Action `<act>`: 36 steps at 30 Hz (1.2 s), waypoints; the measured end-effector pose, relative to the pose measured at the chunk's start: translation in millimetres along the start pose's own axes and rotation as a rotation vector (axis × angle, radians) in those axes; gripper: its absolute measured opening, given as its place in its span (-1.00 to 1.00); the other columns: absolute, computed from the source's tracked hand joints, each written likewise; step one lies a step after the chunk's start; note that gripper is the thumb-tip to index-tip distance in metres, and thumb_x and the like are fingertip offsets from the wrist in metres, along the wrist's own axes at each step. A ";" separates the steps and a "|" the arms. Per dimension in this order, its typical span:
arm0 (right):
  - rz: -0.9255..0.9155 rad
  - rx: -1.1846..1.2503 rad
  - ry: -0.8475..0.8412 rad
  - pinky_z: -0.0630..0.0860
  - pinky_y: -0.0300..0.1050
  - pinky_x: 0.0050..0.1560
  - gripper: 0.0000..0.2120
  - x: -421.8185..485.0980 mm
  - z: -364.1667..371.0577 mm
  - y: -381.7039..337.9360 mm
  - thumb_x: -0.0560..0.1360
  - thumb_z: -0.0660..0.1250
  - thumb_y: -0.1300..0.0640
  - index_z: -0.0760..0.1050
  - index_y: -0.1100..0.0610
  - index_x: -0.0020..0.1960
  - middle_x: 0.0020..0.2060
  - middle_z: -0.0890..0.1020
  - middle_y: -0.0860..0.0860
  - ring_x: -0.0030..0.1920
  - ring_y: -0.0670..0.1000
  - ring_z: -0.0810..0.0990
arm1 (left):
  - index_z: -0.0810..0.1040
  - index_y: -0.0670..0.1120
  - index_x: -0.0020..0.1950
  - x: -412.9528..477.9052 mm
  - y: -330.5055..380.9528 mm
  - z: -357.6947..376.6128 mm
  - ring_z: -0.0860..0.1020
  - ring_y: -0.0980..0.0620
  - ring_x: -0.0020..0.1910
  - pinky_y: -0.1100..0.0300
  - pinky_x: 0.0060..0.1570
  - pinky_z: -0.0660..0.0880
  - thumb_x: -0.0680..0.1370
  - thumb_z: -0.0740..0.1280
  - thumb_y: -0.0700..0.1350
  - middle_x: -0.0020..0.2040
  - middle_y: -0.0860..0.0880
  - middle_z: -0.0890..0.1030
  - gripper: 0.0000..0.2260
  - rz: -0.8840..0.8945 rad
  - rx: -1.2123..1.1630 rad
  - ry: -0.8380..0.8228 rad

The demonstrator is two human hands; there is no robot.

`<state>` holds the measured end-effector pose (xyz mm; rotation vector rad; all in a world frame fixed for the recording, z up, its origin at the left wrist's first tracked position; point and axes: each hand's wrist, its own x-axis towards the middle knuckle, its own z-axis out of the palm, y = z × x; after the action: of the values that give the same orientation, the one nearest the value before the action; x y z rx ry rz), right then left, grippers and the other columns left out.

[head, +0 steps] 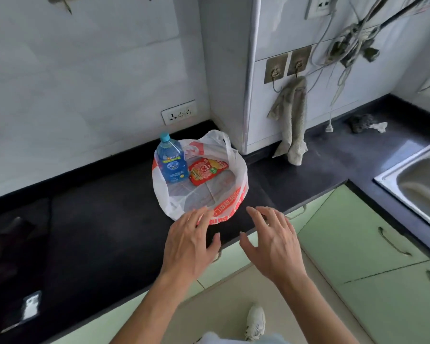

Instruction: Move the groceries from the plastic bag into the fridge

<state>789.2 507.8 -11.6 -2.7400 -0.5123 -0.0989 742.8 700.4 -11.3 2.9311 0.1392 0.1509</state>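
White-and-red plastic bag (164,199) stands open at frame centre on the black table (97,232). It contains a blue plastic bottle (171,162), cap toward frame top, and a red flat packet (207,171). Left hand (189,242) and right hand (271,242) are spread, empty, directly below the bag; the left is nearer the rim.

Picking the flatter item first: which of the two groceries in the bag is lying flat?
The red packet, lying flat in the plastic bag, right of the blue bottle, which stands cap-up.

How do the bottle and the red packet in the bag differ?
The bottle is blue, see-through and tall; the packet is red, opaque and flat. The bottle's cap pokes past the rim of the bag; the packet lies wholly inside. Both sit in the open bag.
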 end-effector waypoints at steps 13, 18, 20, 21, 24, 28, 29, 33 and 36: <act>-0.252 0.066 -0.090 0.56 0.15 0.19 -0.46 132.2 42.7 -1.5 0.48 0.17 -0.20 0.48 0.05 0.34 0.21 0.62 0.07 0.21 0.18 0.61 | 0.38 0.02 0.45 64.4 -47.7 21.8 0.42 0.05 0.41 0.09 0.34 0.41 0.55 0.25 0.19 0.43 0.03 0.46 -0.49 -0.334 -0.076 0.087; -0.258 0.090 -0.174 0.58 0.17 0.11 -0.50 173.1 84.7 -16.6 0.50 0.27 -0.17 0.42 0.04 0.36 0.21 0.62 0.07 0.15 0.20 0.62 | 0.39 0.01 0.44 97.6 -84.6 45.0 0.43 0.07 0.38 0.20 0.28 0.40 0.54 0.37 0.10 0.40 0.02 0.47 -0.50 -0.394 -0.180 0.125; -0.252 0.080 -0.239 0.56 0.16 0.18 -0.48 190.5 104.0 -26.4 0.53 0.31 -0.16 0.37 0.00 0.42 0.30 0.57 0.05 0.23 0.19 0.58 | 0.40 -0.02 0.43 112.0 -102.7 56.5 0.43 0.07 0.36 0.28 0.21 0.34 0.53 0.39 0.06 0.39 0.00 0.48 -0.51 -0.384 -0.187 0.126; -0.246 0.077 -0.279 0.55 0.15 0.23 -0.47 200.2 114.3 -31.3 0.54 0.31 -0.16 0.33 -0.01 0.45 0.35 0.53 0.04 0.27 0.17 0.54 | 0.42 -0.05 0.43 119.8 -112.3 62.9 0.44 0.05 0.36 0.28 0.20 0.34 0.53 0.40 0.03 0.38 -0.01 0.49 -0.51 -0.379 -0.193 0.118; -0.228 0.049 -0.379 0.53 0.11 0.23 -0.46 230.5 146.7 -43.4 0.58 0.28 -0.14 0.27 0.01 0.48 0.33 0.51 0.06 0.28 0.15 0.51 | 0.48 -0.14 0.40 143.1 -141.0 81.1 0.48 -0.02 0.32 0.19 0.22 0.40 0.53 0.42 -0.02 0.34 -0.07 0.52 -0.53 -0.397 -0.225 0.108; -0.129 0.124 -0.447 0.55 0.11 0.09 -0.39 264.6 180.0 -57.6 0.50 0.10 -0.24 0.40 0.11 0.39 0.14 0.57 0.12 0.16 0.20 0.56 | 0.54 -0.14 0.32 173.4 -172.9 91.4 0.54 -0.03 0.23 0.15 0.22 0.43 0.50 0.46 -0.02 0.25 -0.06 0.59 -0.57 -0.413 -0.288 0.127; -0.112 0.167 -0.446 0.54 0.11 0.07 -0.33 271.3 186.9 -60.1 0.44 0.07 -0.29 0.43 0.12 0.37 0.12 0.58 0.13 0.14 0.20 0.56 | 0.56 -0.12 0.28 180.4 -180.4 91.4 0.55 -0.01 0.20 0.11 0.22 0.46 0.48 0.48 -0.03 0.22 -0.05 0.60 -0.59 -0.405 -0.312 0.147; -0.066 0.228 -0.456 0.52 0.09 0.11 -0.42 292.9 210.0 -64.1 0.48 0.27 -0.19 0.44 0.12 0.39 0.17 0.58 0.16 0.17 0.21 0.55 | 0.52 -0.09 0.29 203.4 -203.5 87.1 0.56 0.09 0.15 0.14 0.16 0.54 0.39 0.57 -0.04 0.18 0.00 0.60 -0.49 -0.416 -0.457 0.179; -0.057 0.242 -0.446 0.46 0.05 0.15 -0.50 302.5 221.8 -66.2 0.51 0.39 -0.05 0.46 0.11 0.40 0.21 0.58 0.14 0.21 0.21 0.51 | 0.45 -0.06 0.36 216.9 -217.9 88.2 0.54 0.16 0.21 0.22 0.20 0.51 0.35 0.60 -0.06 0.24 0.03 0.58 -0.37 -0.365 -0.552 0.145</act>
<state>1048.1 745.7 -158.0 -2.5047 -0.6689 0.5363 949.2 918.0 -122.3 2.2992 0.5531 0.2911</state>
